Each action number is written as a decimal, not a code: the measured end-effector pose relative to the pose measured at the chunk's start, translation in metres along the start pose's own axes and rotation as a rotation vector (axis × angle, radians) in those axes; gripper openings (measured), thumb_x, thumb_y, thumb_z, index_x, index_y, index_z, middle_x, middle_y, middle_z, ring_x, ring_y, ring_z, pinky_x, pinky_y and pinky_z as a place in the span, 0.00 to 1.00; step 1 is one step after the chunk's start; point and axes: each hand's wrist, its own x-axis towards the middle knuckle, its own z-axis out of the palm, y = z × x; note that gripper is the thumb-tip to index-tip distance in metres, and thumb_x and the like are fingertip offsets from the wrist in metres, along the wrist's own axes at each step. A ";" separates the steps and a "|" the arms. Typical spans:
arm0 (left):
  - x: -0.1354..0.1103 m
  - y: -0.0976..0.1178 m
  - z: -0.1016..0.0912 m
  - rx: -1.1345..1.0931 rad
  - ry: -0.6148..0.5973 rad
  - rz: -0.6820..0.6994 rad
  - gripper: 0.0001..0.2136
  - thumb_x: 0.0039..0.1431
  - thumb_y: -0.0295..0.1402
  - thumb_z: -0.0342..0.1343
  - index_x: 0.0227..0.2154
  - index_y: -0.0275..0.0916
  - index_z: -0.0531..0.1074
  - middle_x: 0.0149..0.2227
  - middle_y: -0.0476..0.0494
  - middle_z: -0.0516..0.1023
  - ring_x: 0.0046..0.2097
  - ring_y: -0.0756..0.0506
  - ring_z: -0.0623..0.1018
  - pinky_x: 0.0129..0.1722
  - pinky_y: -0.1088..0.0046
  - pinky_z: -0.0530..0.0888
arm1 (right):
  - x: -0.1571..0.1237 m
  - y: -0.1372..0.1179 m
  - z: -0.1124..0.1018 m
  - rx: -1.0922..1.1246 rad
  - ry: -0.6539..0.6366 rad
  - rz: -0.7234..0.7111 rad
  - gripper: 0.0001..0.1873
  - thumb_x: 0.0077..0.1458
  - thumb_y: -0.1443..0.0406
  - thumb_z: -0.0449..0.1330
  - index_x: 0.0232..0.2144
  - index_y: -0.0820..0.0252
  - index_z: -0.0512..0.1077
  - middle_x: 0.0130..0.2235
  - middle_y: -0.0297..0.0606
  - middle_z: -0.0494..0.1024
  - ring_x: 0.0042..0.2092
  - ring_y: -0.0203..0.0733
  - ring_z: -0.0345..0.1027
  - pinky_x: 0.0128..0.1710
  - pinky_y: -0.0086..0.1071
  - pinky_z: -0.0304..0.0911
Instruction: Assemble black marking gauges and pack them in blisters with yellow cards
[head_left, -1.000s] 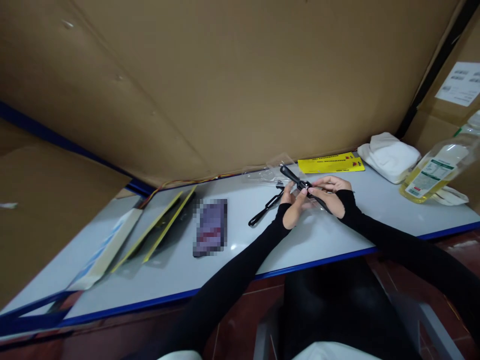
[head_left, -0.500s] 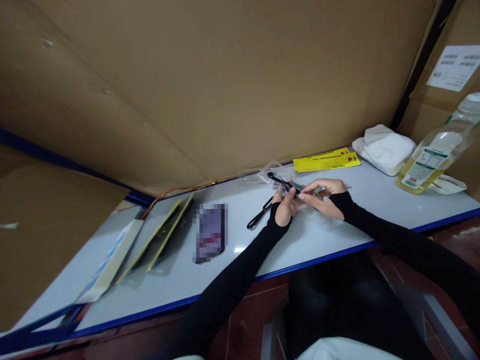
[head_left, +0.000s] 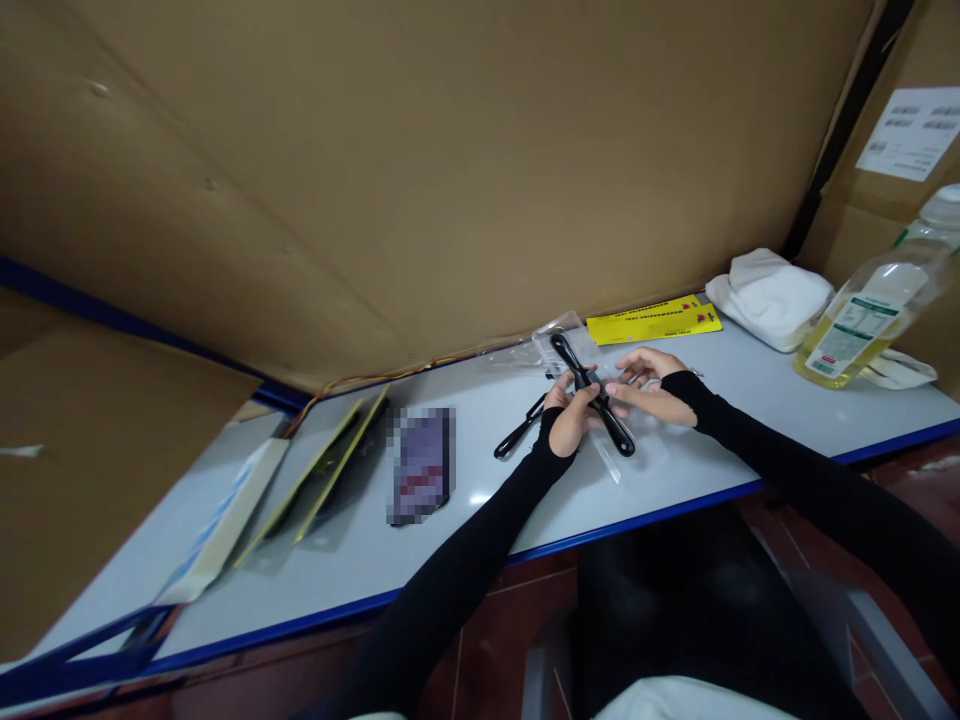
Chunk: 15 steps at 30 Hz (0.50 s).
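My left hand (head_left: 571, 414) and my right hand (head_left: 646, 388) meet over the white table (head_left: 712, 440), both in black sleeves. Between them they hold a long black tool (head_left: 592, 395) that lies at a slant, one end pointing to the wall, the other toward me. My left fingers curl round its middle. My right fingers pinch it from the right side. A clear plastic bag (head_left: 555, 340) lies just behind the hands. A second black tool (head_left: 517, 432) rests on the table to the left of my left hand.
Yellow cards (head_left: 651, 320) lie by the cardboard wall. A white cloth (head_left: 771, 297) and an oil bottle (head_left: 862, 325) stand at the right. A dark flat packet (head_left: 421, 462), yellow-edged packets (head_left: 326, 462) and a white-blue one (head_left: 221, 520) lie at the left.
The black tool has turned in my hands: its near end now shows past my left hand, pointing toward me. The hands stay in about the same place.
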 end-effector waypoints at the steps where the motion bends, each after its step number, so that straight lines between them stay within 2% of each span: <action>1: 0.000 0.000 0.000 -0.007 0.000 -0.002 0.38 0.46 0.36 0.75 0.60 0.41 0.67 0.38 0.40 0.86 0.37 0.33 0.87 0.36 0.53 0.85 | 0.000 0.001 0.001 0.013 0.000 0.033 0.28 0.47 0.50 0.74 0.44 0.58 0.74 0.40 0.41 0.82 0.33 0.38 0.73 0.33 0.33 0.70; 3: 0.001 -0.001 -0.001 -0.027 0.006 0.002 0.37 0.46 0.36 0.75 0.59 0.40 0.68 0.39 0.39 0.86 0.39 0.32 0.87 0.38 0.52 0.85 | 0.000 0.000 0.004 0.011 0.006 0.098 0.32 0.45 0.50 0.75 0.47 0.59 0.72 0.42 0.42 0.80 0.32 0.37 0.72 0.32 0.34 0.70; 5: 0.001 -0.002 -0.001 -0.035 0.025 0.006 0.36 0.46 0.36 0.75 0.58 0.39 0.68 0.41 0.37 0.86 0.41 0.31 0.87 0.39 0.51 0.85 | -0.003 -0.002 0.006 -0.019 0.026 0.091 0.35 0.45 0.50 0.75 0.50 0.59 0.71 0.44 0.43 0.79 0.32 0.37 0.71 0.30 0.33 0.69; 8: 0.002 -0.001 -0.001 -0.045 0.052 0.026 0.35 0.47 0.37 0.75 0.57 0.39 0.68 0.43 0.35 0.86 0.42 0.30 0.87 0.40 0.50 0.85 | -0.008 -0.006 0.008 -0.135 0.066 -0.087 0.39 0.44 0.52 0.75 0.55 0.57 0.69 0.48 0.44 0.76 0.37 0.41 0.73 0.29 0.32 0.68; 11: 0.002 0.000 0.000 -0.076 0.060 0.080 0.35 0.48 0.38 0.75 0.58 0.41 0.67 0.45 0.37 0.86 0.44 0.31 0.87 0.41 0.52 0.84 | -0.013 -0.008 0.007 -0.238 -0.009 -0.228 0.40 0.45 0.55 0.76 0.58 0.56 0.68 0.51 0.45 0.74 0.42 0.44 0.73 0.33 0.34 0.70; 15: 0.000 0.003 0.000 -0.078 0.077 0.118 0.34 0.47 0.39 0.76 0.56 0.41 0.68 0.43 0.39 0.86 0.43 0.32 0.87 0.41 0.52 0.84 | -0.015 -0.008 0.004 -0.224 -0.132 -0.231 0.46 0.43 0.56 0.78 0.62 0.54 0.66 0.49 0.41 0.76 0.39 0.41 0.74 0.37 0.35 0.73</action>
